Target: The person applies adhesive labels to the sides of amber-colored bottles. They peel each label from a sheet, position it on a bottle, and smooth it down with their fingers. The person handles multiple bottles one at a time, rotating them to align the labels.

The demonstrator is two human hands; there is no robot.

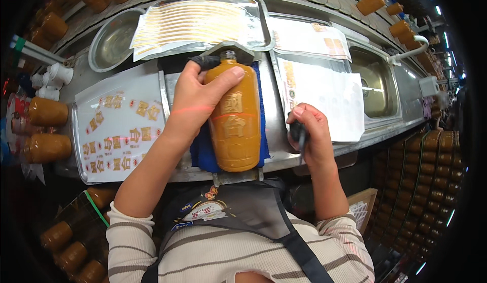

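Note:
A large amber-brown bottle [235, 115] with pale gold raised characters on its front lies on a blue cloth [202, 148], its clear threaded neck pointing away from me. My left hand [199, 93] grips it at the shoulder, thumb across the top front and the other fingers behind. A black band or cloth shows by those fingers. To the right of the bottle, my right hand [315, 128] is closed around a slim black tool [302, 140]; its exact kind is unclear. This hand hovers by the near edge of a white decal sheet [337, 108], apart from the bottle.
Left of the bottle is a tray sheet [104, 126] of gold character decals. Behind it are a sheet of gold strips [195, 22] and a round metal bowl [115, 39]. A sink [374, 82] with a white faucet [413, 49] stands right. Brown bottles [48, 148] surround the bench.

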